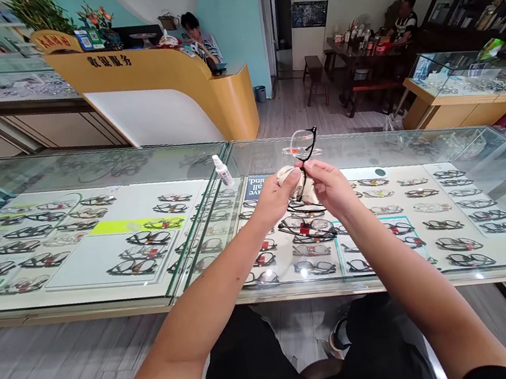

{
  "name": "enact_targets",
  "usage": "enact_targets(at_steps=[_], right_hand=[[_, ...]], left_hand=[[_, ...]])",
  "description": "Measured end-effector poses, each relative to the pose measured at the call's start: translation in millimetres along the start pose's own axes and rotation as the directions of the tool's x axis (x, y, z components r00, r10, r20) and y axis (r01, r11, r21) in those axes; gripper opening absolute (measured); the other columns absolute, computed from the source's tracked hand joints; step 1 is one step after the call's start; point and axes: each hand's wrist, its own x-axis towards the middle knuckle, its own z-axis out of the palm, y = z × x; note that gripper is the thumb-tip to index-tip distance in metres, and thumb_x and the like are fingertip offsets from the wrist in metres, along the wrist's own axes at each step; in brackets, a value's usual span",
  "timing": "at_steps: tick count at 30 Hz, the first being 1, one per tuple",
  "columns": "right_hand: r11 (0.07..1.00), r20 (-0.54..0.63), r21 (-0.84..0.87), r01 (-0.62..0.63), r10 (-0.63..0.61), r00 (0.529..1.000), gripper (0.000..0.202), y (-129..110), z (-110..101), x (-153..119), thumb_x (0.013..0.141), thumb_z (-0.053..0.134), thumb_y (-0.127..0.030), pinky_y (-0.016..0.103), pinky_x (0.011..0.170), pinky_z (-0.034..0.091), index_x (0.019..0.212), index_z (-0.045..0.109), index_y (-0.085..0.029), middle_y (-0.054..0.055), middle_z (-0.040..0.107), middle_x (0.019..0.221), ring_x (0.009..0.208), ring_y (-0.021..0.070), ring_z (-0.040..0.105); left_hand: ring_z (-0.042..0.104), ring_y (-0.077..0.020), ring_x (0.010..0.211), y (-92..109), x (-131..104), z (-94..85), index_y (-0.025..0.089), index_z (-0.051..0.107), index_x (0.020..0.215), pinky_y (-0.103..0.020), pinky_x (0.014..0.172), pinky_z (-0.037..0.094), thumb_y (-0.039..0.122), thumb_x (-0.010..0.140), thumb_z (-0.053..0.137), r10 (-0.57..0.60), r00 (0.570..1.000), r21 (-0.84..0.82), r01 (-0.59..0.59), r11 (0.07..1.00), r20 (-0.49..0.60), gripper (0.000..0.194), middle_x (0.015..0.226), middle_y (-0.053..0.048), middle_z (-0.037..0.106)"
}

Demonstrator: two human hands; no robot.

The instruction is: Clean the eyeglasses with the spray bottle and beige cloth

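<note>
Black-framed glasses (304,144) are held up above the glass display case (230,287), between my two hands. My left hand (277,197) is closed on a pale cloth (310,193) that wraps part of the glasses. The fingers of my right hand (329,183) pinch the dark frame near its middle. On the glass top, just below my hands, lie several dark glasses (307,228) with red tags. A clear pair with a red mark (301,151) rests behind the held glasses. To the left stands a small white spray bottle (222,170).
Rows of glasses (456,243) lie inside the case on both sides. Beyond it, a person (204,42) sits behind a curved wooden counter (239,107). Another person (404,22) sits at a dark table at the back right. A stool (315,75) stands nearby.
</note>
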Motion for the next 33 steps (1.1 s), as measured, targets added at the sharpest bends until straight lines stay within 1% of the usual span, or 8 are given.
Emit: enact_targets(at_steps=[5,8,13,19,22,27,30,33], right_hand=[[1.000,-0.046,-0.008,0.006,-0.007,0.999,0.042,-6.4,-8.8,4.2,0.067,0.097,-0.055,0.029,0.059,0.054,0.089,0.083,-0.023,0.001,0.077,0.075,0.066,0.0166,0.066],[0.999,-0.055,-0.037,0.019,-0.021,0.998,0.042,-7.9,-10.1,5.6,0.068,0.096,-0.056,0.031,0.066,0.055,0.090,0.083,-0.023,0.002,0.079,0.079,0.072,0.0185,0.069],[0.999,-0.074,-0.027,0.028,-0.030,0.997,0.043,-1.5,0.5,2.3,0.067,0.095,-0.057,0.033,0.072,0.058,0.091,0.083,-0.023,0.004,0.082,0.088,0.083,0.0212,0.073],[0.997,-0.043,-0.058,0.043,-0.046,0.998,0.041,0.5,7.6,-5.4,0.072,0.094,-0.058,0.035,0.078,0.062,0.092,0.084,-0.024,0.003,0.083,0.092,0.082,0.0203,0.073],[0.996,-0.070,-0.065,0.058,-0.062,0.996,0.039,-2.1,3.6,-4.3,0.072,0.094,-0.057,0.035,0.077,0.061,0.089,0.084,-0.023,0.003,0.083,0.089,0.081,0.0201,0.073],[0.997,-0.140,-0.028,0.072,-0.075,0.987,0.041,-4.6,-2.7,0.8,0.067,0.096,-0.055,0.035,0.078,0.062,0.091,0.085,-0.024,0.005,0.084,0.093,0.088,0.0230,0.076],[0.998,-0.128,-0.023,0.052,-0.055,0.990,0.042,-3.1,-0.9,0.0,0.066,0.097,-0.055,0.035,0.074,0.061,0.091,0.086,-0.024,0.005,0.084,0.090,0.087,0.0234,0.076],[0.996,-0.089,-0.061,0.069,-0.074,0.993,0.041,-2.1,2.5,-3.8,0.069,0.096,-0.058,0.036,0.079,0.061,0.090,0.087,-0.025,0.004,0.083,0.088,0.089,0.0241,0.076]], left_hand=[[0.051,-0.0097,0.066,10.7,-3.6,-6.1,0.015,0.073,0.098,-0.025,0.063,0.040,0.057,0.076,0.095,-0.109,0.980,-0.086,0.124,0.989,0.164,0.053,0.075,0.001,0.061],[0.045,-0.0081,0.063,17.2,-5.5,-7.5,0.015,0.072,0.100,-0.025,0.061,0.035,0.046,0.071,0.101,-0.129,0.967,-0.033,0.139,0.990,0.219,0.052,0.074,0.003,0.059],[0.043,-0.0088,0.065,14.2,-5.0,-1.5,0.015,0.068,0.090,-0.025,0.061,0.034,0.051,0.065,0.103,-0.053,0.990,0.029,0.050,0.998,0.129,0.056,0.072,0.003,0.058],[0.044,-0.0092,0.065,10.7,-3.4,5.1,0.016,0.068,0.086,-0.025,0.063,0.038,0.074,0.073,0.091,0.002,0.999,-0.010,-0.002,1.000,-0.032,0.064,0.069,0.003,0.054],[0.045,-0.0097,0.065,15.2,-4.1,4.1,0.016,0.067,0.082,-0.026,0.064,0.038,0.075,0.076,0.088,-0.026,1.000,-0.021,0.026,0.999,0.010,0.063,0.068,0.003,0.054],[0.047,-0.0105,0.068,18.3,-6.6,-0.3,0.015,0.071,0.096,-0.026,0.065,0.037,0.055,0.071,0.099,-0.101,0.984,0.011,0.101,0.995,0.147,0.055,0.074,0.002,0.060],[0.048,-0.0104,0.070,15.4,-6.6,0.4,0.015,0.071,0.095,-0.025,0.066,0.037,0.051,0.066,0.102,-0.068,0.993,0.020,0.066,0.998,0.095,0.056,0.076,0.002,0.061],[0.048,-0.0099,0.069,13.8,-6.4,4.5,0.015,0.071,0.095,-0.025,0.067,0.039,0.057,0.065,0.102,-0.048,0.998,-0.018,0.048,0.999,0.030,0.060,0.075,0.003,0.060]])
